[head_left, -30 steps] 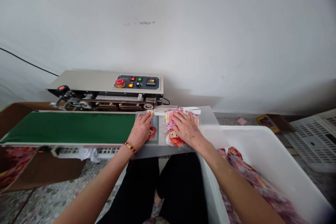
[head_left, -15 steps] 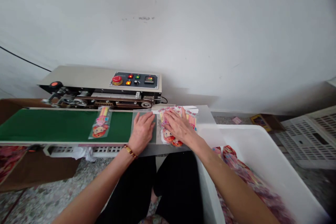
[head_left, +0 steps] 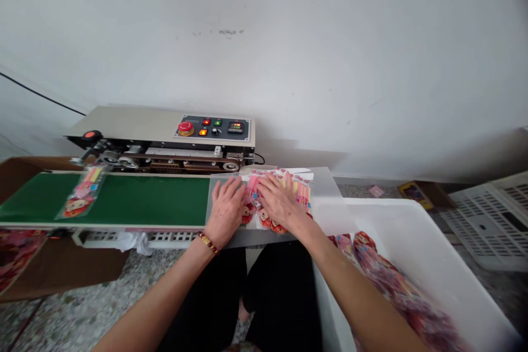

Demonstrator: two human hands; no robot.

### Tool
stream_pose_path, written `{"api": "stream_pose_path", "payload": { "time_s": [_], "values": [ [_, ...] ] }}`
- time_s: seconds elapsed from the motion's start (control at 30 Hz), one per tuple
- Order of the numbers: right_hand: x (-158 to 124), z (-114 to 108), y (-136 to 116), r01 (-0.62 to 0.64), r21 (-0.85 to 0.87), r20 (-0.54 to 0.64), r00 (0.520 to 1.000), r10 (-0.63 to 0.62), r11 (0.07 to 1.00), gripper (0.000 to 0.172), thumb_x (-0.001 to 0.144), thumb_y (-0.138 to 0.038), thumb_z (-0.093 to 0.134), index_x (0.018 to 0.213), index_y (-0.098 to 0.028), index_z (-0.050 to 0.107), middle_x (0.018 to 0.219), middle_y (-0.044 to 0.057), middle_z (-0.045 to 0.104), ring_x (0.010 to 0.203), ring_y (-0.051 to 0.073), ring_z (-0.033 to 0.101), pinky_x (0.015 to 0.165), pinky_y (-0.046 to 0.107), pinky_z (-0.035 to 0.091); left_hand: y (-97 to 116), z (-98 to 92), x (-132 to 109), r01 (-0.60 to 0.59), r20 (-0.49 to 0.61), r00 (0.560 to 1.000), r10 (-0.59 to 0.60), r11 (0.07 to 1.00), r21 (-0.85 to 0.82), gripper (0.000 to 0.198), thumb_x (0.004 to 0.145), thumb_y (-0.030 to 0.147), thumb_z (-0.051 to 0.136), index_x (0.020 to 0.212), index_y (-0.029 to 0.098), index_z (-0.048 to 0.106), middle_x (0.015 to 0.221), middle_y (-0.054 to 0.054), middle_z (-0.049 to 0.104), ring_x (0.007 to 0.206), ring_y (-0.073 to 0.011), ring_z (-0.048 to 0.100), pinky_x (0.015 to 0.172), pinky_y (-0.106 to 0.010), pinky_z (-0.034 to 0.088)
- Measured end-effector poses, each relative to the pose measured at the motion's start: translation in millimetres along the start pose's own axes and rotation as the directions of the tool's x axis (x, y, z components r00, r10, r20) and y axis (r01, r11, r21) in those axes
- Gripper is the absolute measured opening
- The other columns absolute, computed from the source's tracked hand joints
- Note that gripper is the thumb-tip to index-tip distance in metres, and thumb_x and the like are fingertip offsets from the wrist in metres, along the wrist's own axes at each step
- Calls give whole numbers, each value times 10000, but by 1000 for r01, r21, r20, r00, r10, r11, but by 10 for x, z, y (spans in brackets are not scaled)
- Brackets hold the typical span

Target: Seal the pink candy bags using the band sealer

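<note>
Several clear packets point(head_left: 304, 193) with pink and yellow strips and red-haired cartoon heads lie overlapping on a translucent sheet point(head_left: 325, 179) beside the green belt. My right hand point(head_left: 277, 201) rests flat on these packets, fingers spread. Just left of it, my left hand point(head_left: 226, 209) lies on the sheet with its fingers apart, its fingertips at the edge of the leftmost packet point(head_left: 247, 213). Another packet point(head_left: 82, 192) lies on the far left of the green belt point(head_left: 152, 201), its top at the rollers of the sealing machine point(head_left: 136, 124).
A white tub point(head_left: 396, 212) holding many packets point(head_left: 383, 275) stands at the right. Beyond it are a white crate point(head_left: 487, 220) and a small box point(head_left: 416, 192). Below the belt's left end sits a cardboard box point(head_left: 74, 267). A pale wall rises behind.
The packet on the belt has travelled left. Under my hands, one packet has shifted left out of the pile toward my left hand. Both hands have moved only slightly.
</note>
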State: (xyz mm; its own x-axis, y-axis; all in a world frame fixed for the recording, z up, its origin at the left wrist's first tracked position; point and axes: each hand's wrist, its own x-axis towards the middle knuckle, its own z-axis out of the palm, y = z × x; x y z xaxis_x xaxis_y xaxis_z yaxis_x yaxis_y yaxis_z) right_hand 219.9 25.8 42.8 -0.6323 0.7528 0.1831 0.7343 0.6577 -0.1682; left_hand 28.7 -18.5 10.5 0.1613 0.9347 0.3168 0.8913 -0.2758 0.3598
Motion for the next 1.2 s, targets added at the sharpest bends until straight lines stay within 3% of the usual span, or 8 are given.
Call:
{"api": "stream_pose_path", "payload": {
  "time_s": [0.07, 0.2, 0.5, 0.77, 0.93, 1.03, 1.1, 1.2],
  "values": [
    [56, 20, -23, 20, 31, 15, 1000, -20, 999, 319, 1020, -174, 443, 1235, -221, 674, 1375, 96, 653, 1398, 314, 459, 1204, 710, 112, -29, 39, 50, -98, 45, 994, 101, 994, -53, 501, 956, 93, 371, 1425, 179, 526, 1498, -130, 545, 1430, -243, 462, 1239, -517, 297],
    [38, 21, 22, -35, 28, -18, 999, 36, 999, 338, 1039, -190, 410, 1255, -238, 665, 1390, 82, 650, 1402, 306, 464, 1199, 711, 127, -92, 131, 111, -139, 120, 982, 144, 989, -46, 494, 958, 88, 368, 1415, 177, 531, 1480, -141, 559, 1410, -246, 487, 1239, -542, 292],
    [-183, 158, 70, -25, -31, -41, 999, 23, 999, 377, 1035, -253, 446, 1364, -200, 622, 1442, 110, 608, 1402, 317, 466, 1236, 682, 58, 13, 186, 181, 21, 76, 997, -28, 995, 96, 494, 949, 97, 396, 1432, 104, 499, 1516, -158, 522, 1426, -280, 467, 1235, -537, 304],
    [-5, 105, -7, -41, -4, 29, 999, 41, 999, 348, 1048, -283, 437, 1318, -217, 647, 1424, 100, 621, 1392, 322, 469, 1211, 723, 49, -455, -123, 7, 120, -42, 993, -115, 979, 165, 384, 976, 141, 394, 1307, 131, 588, 1415, -177, 605, 1340, -337, 543, 1208, -641, 271],
    [37, 76, -33, -70, 55, 30, 997, 69, 996, 356, 1042, -244, 430, 1319, -197, 648, 1450, 116, 599, 1410, 320, 447, 1221, 691, 53, -97, -44, 94, 18, 45, 999, -22, 995, 94, 352, 1010, 223, 436, 1316, 148, 591, 1446, -134, 593, 1366, -253, 527, 1247, -508, 273],
    [-26, 56, 4, -113, 59, 12, 994, 113, 992, 404, 1047, -199, 369, 1378, -179, 597, 1483, 126, 567, 1429, 313, 425, 1212, 689, 87, 166, 87, 154, -58, 109, 993, 54, 998, 32, 421, 1028, 275, 424, 1404, 117, 530, 1508, -149, 534, 1409, -272, 480, 1238, -520, 280],
    [-74, 59, 36, -128, 45, 11, 992, 128, 991, 409, 1054, -203, 345, 1380, -175, 591, 1480, 132, 569, 1439, 319, 410, 1197, 701, 94, 217, 131, 160, -63, 137, 989, 57, 997, 44, 434, 1033, 297, 418, 1415, 122, 527, 1516, -143, 528, 1407, -296, 477, 1234, -555, 266],
    [-108, 98, 71, -125, 34, -5, 992, 126, 992, 388, 1065, -233, 344, 1336, -186, 617, 1468, 133, 581, 1441, 315, 407, 1191, 697, 95, 93, 113, 116, -38, 143, 989, 26, 996, 82, 421, 1029, 298, 429, 1400, 138, 549, 1506, -131, 541, 1406, -314, 471, 1234, -591, 240]
  ]
}}
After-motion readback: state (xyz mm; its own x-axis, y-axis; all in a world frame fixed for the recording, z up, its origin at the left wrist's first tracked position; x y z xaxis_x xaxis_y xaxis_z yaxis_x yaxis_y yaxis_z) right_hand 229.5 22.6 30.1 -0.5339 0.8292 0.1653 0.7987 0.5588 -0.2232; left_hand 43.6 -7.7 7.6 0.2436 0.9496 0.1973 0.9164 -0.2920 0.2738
